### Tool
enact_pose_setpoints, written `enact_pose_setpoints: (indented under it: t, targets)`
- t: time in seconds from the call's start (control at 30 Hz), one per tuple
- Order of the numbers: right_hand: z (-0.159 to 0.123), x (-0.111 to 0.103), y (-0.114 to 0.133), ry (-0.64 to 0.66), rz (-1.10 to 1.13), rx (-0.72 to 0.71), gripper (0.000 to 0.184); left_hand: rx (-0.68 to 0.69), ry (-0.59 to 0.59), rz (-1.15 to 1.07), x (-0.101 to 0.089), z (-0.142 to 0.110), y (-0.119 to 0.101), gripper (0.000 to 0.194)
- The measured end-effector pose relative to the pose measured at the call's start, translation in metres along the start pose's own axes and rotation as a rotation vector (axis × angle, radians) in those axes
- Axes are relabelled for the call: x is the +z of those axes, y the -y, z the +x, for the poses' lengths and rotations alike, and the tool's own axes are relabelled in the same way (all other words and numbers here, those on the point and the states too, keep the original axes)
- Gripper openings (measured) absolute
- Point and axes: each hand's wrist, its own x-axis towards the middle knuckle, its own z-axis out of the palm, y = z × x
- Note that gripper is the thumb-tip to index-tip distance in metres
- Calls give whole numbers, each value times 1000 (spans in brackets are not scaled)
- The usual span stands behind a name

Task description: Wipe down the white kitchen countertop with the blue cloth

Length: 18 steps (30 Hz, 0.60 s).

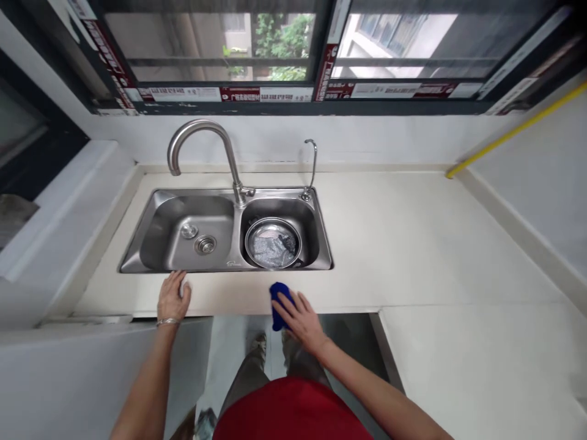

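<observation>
Two open hands: left hand (172,297) laid empty on the countertop's edge (229,310), right hand (298,316) pressed unclamped on soft, light blue cloth (280,305).

The double sink (183,198) was stainless steel with a satin, brushed finish, while the gooseneck faucet (202,126) was smoother, brighter metal. The tabletop (413,244) looked like smooth, matt pale stone. The blue cloth (280,305) was soft, matt fabric with a slightly fuzzy nap. The round pot rim (273,220) in the sink and the wrist bracelet (167,321) were shiny metal.
</observation>
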Motion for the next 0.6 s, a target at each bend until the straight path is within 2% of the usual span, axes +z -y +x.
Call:
enact_pose_setpoints:
  t: [0.07,0.17,0.3,0.37,0.43,0.53,0.6]
  targets:
    - [-26,-10,-27,9,-9,19,84,-62,-54,-51,-2,-5,-5,43]
    - [-71,-22,-72,25,-73,74,76,-129,-122,-99,-4,-15,-8,41]
    - [-116,-28,-116,-2,-94,144,70,-289,-239,-238,-3,-53,-10,41]
    - [-125,-26,-124,-36,-98,159,71,-401,-300,-317,-1,-89,-11,44]
    - [-126,-20,-122,-89,-101,189,74,-524,-304,-384,2,-134,-9,44]
    - [-117,-8,-109,-158,-82,228,80,-716,-163,-481,6,-204,-3,34]
    - [-105,-1,-96,-161,-75,203,80,-854,-47,-555,7,-244,4,34]
